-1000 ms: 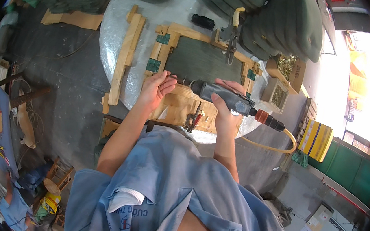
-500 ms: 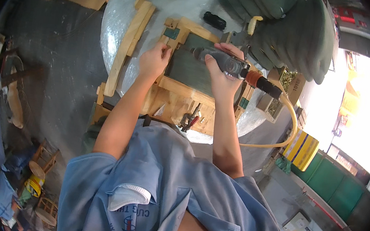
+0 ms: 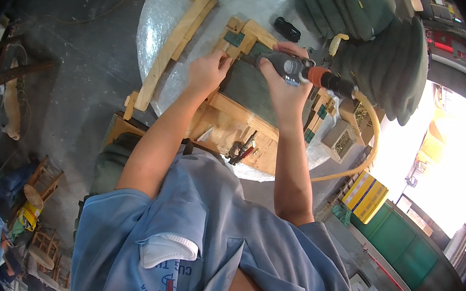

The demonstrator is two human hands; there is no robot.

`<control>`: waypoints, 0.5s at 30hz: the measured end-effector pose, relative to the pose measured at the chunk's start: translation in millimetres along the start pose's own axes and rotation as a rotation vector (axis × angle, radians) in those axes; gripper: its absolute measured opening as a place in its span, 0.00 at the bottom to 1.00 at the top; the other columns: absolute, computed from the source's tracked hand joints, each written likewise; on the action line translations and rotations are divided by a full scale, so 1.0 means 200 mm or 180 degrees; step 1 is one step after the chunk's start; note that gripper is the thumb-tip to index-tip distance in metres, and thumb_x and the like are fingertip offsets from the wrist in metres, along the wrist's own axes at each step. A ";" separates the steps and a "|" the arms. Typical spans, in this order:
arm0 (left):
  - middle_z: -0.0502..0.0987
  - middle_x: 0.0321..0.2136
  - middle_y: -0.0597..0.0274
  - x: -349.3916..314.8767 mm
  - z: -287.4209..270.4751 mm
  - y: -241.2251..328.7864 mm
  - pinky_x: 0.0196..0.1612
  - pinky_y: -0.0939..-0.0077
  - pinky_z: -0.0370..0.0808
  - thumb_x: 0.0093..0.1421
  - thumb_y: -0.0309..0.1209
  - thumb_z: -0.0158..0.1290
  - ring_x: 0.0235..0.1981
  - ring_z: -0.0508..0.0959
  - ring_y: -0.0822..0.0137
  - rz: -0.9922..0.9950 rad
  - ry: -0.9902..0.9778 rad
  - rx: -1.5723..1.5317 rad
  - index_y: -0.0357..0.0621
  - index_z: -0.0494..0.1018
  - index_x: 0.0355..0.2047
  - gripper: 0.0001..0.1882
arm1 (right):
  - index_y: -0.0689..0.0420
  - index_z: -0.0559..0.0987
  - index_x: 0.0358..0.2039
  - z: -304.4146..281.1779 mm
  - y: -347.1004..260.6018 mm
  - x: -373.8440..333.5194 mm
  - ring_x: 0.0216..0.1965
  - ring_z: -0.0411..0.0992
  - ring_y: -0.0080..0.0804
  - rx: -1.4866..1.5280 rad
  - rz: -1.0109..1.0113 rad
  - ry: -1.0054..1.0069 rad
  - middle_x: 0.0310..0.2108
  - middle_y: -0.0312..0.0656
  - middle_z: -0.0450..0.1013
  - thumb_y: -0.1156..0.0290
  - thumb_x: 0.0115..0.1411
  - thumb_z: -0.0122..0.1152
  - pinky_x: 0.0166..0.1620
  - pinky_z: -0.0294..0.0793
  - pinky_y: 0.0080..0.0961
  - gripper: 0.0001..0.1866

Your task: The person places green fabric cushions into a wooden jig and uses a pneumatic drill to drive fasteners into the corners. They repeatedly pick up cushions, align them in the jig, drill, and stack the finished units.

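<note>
1. Panel, dark green, flat, four-sided: lies in a pale wooden frame on the round, plastic-wrapped table. Centre of my clock, twelve pointing away from me. Risk: skewing in its seat, should a sideways push come unbraced.

2. Right hand, mine, at one o'clock: fingers wrapped around a dark grey, hose-fed power tool, its nose aimed toward nine. Risk: a twist or slip, were my grip on the body to loosen.

3. Left hand, mine, at ten: fingertips drawn together beside the frame's corner; whether they pinch something small, I cannot tell. Risk: a nicked fingertip, since the nose points their way and a skid would carry it over.

4. Hose, yellowish, rubbery: bows out at three, beyond a pale open box of small brassy pieces at four. Risk: snagging the box, or tugging my aim off, if pulled short.

5. Hand tool, dark with red handles, at six, between my forearms. Risk: being knocked off by a low elbow.
</note>
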State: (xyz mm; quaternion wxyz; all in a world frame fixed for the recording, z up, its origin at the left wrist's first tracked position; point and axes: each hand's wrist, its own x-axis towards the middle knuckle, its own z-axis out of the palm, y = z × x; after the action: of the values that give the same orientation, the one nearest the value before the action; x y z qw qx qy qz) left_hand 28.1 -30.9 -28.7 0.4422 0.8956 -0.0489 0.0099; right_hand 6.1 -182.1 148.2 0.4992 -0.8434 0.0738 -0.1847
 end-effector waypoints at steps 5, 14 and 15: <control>0.86 0.27 0.58 -0.01 -0.03 0.01 0.32 0.56 0.80 0.67 0.43 0.63 0.29 0.86 0.51 0.0050 -0.0094 -0.0110 0.49 0.82 0.37 0.12 | 0.55 0.84 0.44 0.04 -0.10 0.09 0.40 0.81 0.24 -0.0434 0.0142 -0.0426 0.38 0.35 0.83 0.75 0.48 0.78 0.47 0.80 0.27 0.20; 0.84 0.25 0.55 -0.01 -0.03 -0.02 0.35 0.56 0.80 0.67 0.44 0.63 0.30 0.86 0.50 0.0086 0.0003 -0.0297 0.49 0.83 0.38 0.12 | 0.50 0.84 0.44 0.06 -0.07 0.12 0.44 0.81 0.26 -0.0234 0.0481 -0.0464 0.39 0.33 0.83 0.70 0.49 0.78 0.51 0.79 0.29 0.20; 0.84 0.25 0.55 0.00 -0.04 -0.02 0.35 0.56 0.79 0.67 0.43 0.62 0.29 0.85 0.51 0.0133 0.0060 -0.0414 0.48 0.83 0.39 0.12 | 0.50 0.84 0.45 0.05 -0.08 0.11 0.45 0.81 0.26 -0.0171 0.0513 -0.0431 0.40 0.34 0.83 0.71 0.49 0.78 0.53 0.79 0.28 0.20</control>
State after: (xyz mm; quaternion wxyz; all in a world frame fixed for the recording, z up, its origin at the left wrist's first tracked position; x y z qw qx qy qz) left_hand 28.5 -21.8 -26.6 0.4995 0.8636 -0.0639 0.0243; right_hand 29.5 -173.3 162.7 0.4934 -0.8584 0.1123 -0.0845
